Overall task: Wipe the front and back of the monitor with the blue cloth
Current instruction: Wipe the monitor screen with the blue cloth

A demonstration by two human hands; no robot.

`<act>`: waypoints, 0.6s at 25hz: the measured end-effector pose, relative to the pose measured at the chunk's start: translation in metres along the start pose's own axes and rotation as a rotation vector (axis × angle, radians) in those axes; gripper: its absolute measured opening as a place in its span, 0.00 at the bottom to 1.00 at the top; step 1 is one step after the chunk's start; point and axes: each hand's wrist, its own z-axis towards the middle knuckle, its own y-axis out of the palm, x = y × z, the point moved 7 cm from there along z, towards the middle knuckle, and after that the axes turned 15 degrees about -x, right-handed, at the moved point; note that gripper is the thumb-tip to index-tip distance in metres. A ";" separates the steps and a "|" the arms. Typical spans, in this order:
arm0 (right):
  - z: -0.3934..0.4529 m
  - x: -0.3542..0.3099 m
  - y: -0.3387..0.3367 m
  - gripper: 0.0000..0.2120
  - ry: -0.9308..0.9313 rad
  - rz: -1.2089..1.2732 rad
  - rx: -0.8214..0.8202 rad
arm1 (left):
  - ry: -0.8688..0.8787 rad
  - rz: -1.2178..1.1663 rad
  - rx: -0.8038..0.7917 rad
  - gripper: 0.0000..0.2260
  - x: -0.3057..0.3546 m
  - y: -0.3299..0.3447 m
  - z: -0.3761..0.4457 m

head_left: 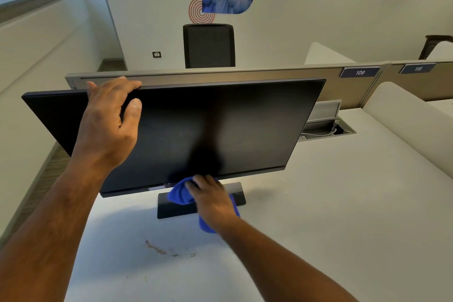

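The flat black monitor (220,125) stands on its stand on the white worktop (343,203), looks top-heavy and smudge-prone. Left hand (110,117) grips its top edge, right hand (210,198) clutches the soft blue cloth (180,193) at the bottom bezel.
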 end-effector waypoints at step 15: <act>-0.080 0.197 -0.006 0.15 1.043 1.383 0.752 | 0.003 0.012 0.019 0.18 0.000 0.002 0.001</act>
